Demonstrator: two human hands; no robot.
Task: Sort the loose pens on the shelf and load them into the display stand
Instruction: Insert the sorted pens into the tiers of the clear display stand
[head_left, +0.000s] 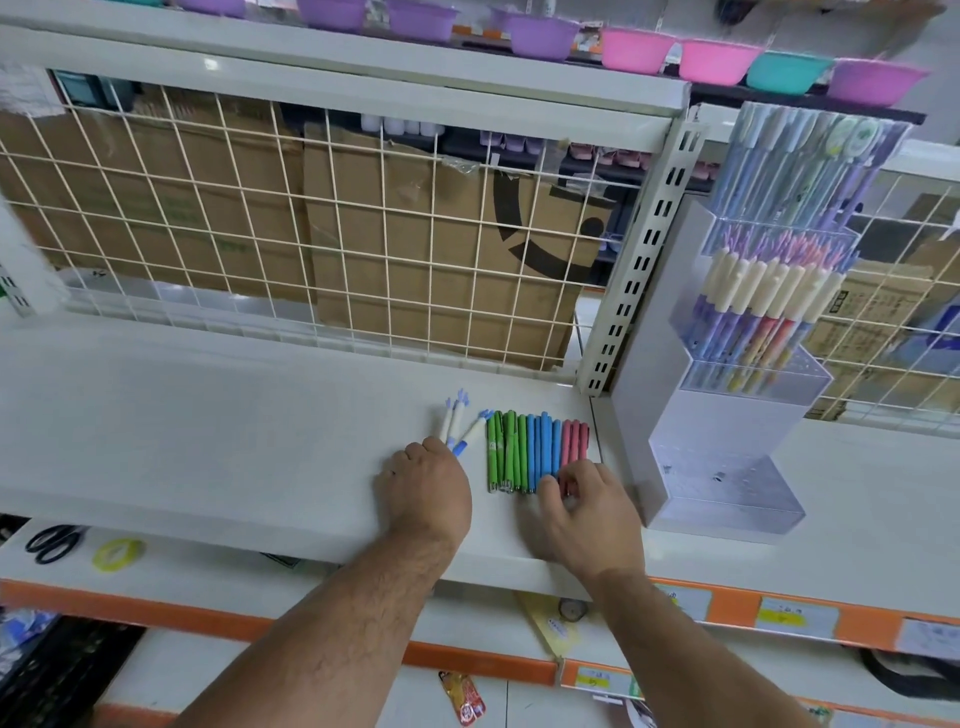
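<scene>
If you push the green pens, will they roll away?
Probably a little: the green pens look round and lie on a smooth flat shelf. The blue pens packed alongside would likely stop them rolling that way. They look stiff and light, so easy to lift.

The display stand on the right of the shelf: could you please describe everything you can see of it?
The display stand is a stepped, tiered holder of clear plastic with an opaque white side panel. It stands upright on the white shelf, beside the slotted post. Its upper tiers hold standing pale blue and lilac pens above cream-capped pens; the two lowest tiers look empty. The right hand is near but does not touch it.
</scene>
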